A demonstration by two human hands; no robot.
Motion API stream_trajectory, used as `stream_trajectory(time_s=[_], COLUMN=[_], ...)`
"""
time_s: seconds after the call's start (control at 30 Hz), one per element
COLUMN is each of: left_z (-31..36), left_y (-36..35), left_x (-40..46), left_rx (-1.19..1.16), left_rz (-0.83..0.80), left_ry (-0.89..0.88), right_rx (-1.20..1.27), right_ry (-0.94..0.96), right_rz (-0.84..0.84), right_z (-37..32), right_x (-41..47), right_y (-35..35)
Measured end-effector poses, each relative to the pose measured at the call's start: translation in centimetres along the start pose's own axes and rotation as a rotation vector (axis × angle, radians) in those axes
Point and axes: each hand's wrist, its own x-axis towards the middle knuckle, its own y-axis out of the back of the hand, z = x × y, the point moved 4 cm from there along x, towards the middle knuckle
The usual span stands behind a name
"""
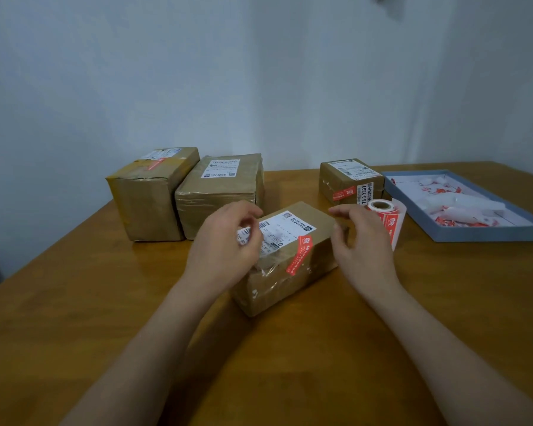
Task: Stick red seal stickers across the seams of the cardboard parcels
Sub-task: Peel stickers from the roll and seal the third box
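Four cardboard parcels stand on the wooden table (382, 318), and I work on the nearest parcel (285, 262), which lies at an angle in front of me. A red seal sticker (299, 255) already goes over its top edge and down the side, across the taped seam. My left hand (225, 241) is over the left end of this parcel, with fingers loosely curled; I cannot tell if it touches the shipping label (277, 229) or pinches something small. My right hand (360, 244) is just beside the right end, fingers relaxed and half open, holding nothing.

I judge that this parcel is sealed and the step now is to press the sticker flat. To do it well, I would rub from the top face over the edge, so no bubble stays at the fold. The sticker roll (386, 218) waits near my right hand. The middle back parcel (220, 192) shows no red sticker from here, so it probably comes next.
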Motion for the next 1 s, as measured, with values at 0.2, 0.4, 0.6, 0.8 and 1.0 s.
stream_trajectory(time_s=[0.2, 0.4, 0.6, 0.8, 1.0], left_z=[1.9, 1.0, 1.6, 1.3, 1.4], left_y=[-2.8, -2.8, -4.7, -4.6, -4.4], left_x=[-0.3, 2.2, 3.0, 2.4, 2.1], left_rx=[0.119, 0.057, -0.094, -0.144, -0.148], left_rz=[-0.382, -0.523, -0.575, -0.606, -0.594], left_ry=[0.082, 0.193, 0.203, 0.226, 0.239], right_rx=[-0.017, -0.116, -0.174, -0.241, -0.239], right_ry=[0.057, 0.158, 0.176, 0.119, 0.145], right_rz=[-0.164, -0.190, -0.197, -0.248, -0.270], right_z=[-0.6, -2.2, -3.0, -3.5, -3.7], right_x=[-0.1, -0.2, -0.6, -0.5, -0.6], right_y=[-0.7, 0.0, -0.2, -0.2, -0.3])
